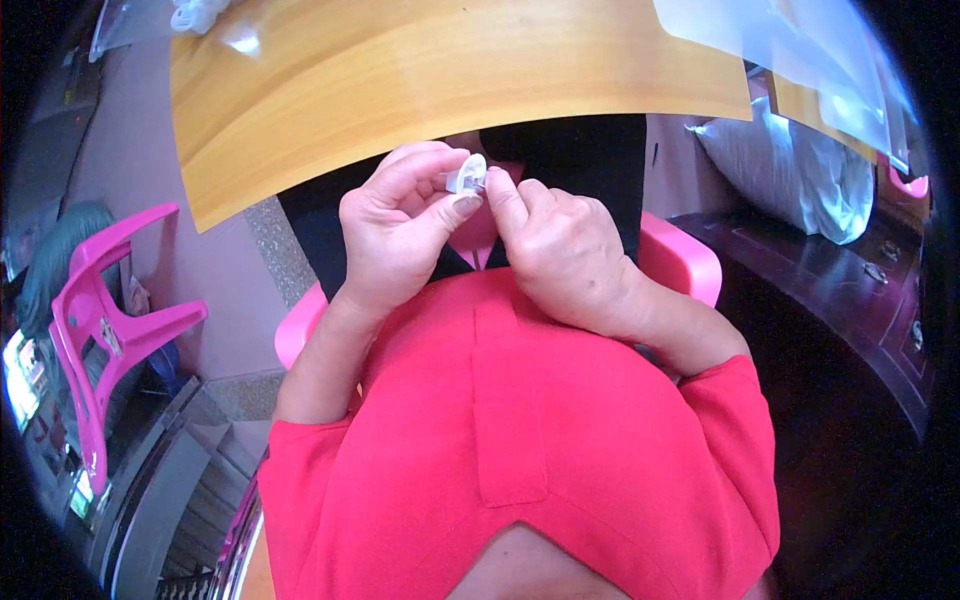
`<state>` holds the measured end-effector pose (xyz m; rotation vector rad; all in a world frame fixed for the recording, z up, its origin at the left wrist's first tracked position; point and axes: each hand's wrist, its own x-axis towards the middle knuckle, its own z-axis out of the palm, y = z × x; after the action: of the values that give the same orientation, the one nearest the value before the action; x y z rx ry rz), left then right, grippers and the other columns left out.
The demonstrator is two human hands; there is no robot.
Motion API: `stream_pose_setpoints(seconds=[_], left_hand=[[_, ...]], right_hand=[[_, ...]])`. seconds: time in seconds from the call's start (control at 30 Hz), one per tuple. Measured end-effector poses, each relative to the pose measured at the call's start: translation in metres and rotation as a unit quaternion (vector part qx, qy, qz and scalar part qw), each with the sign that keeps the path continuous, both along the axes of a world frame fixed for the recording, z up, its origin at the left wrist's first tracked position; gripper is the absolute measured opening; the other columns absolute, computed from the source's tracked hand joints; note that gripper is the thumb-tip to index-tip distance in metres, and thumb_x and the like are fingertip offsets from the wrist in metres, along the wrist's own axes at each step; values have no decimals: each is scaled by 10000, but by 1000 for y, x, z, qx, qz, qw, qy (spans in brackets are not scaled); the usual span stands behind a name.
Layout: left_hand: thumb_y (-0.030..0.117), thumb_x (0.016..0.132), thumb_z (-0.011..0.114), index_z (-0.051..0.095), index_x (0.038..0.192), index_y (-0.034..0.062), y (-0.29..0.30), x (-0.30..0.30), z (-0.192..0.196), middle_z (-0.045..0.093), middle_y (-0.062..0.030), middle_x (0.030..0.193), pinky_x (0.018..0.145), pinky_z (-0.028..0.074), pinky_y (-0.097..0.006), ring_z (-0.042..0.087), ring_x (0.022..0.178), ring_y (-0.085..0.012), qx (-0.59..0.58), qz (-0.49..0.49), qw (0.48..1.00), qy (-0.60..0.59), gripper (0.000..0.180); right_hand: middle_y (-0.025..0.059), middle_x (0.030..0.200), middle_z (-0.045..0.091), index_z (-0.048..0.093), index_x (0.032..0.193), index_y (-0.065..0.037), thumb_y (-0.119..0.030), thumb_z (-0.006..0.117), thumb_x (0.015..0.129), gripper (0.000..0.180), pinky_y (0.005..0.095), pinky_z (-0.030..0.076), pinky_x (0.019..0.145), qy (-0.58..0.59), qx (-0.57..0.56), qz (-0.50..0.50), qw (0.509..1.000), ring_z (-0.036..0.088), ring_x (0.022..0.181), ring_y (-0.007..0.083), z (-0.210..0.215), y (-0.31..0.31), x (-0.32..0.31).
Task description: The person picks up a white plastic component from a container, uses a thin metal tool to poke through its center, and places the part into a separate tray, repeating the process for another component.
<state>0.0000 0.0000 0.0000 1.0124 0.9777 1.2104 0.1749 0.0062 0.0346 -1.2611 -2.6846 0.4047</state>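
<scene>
Just off the near edge of the table, above my lap, my left hand (392, 228) pinches a small white plastic piece (470, 174) between thumb and fingers. The piece has an oval end turned toward the right, with a small greyish part showing in it. My right hand (568, 248) is closed, its thumb and index fingertip pressed up against that end. Whatever sits between the right fingertips is too small and too covered to name.
Ahead lies a wood-grain table top (450, 75), with white plastic pieces (197, 13) at its far left and clear plastic sheeting (790, 50) at its right. A pink plastic chair (92, 335) stands left; a white sack (800, 175) rests on dark wooden furniture (790, 245) to the right.
</scene>
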Motion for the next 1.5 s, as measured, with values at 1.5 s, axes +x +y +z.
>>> stream_pose_setpoints(seconds=[1.5], left_hand=[[17,882,613,659,1026,-40,-2,-1,-7,669,-76,840,612,518,-214,612,664,-93,-146,-94,985,20,162]], right_hand=[[62,619,490,566,827,26,-124,551,784,157,282,434,450,-97,90,108,985,544,555,173,3,-8,5]])
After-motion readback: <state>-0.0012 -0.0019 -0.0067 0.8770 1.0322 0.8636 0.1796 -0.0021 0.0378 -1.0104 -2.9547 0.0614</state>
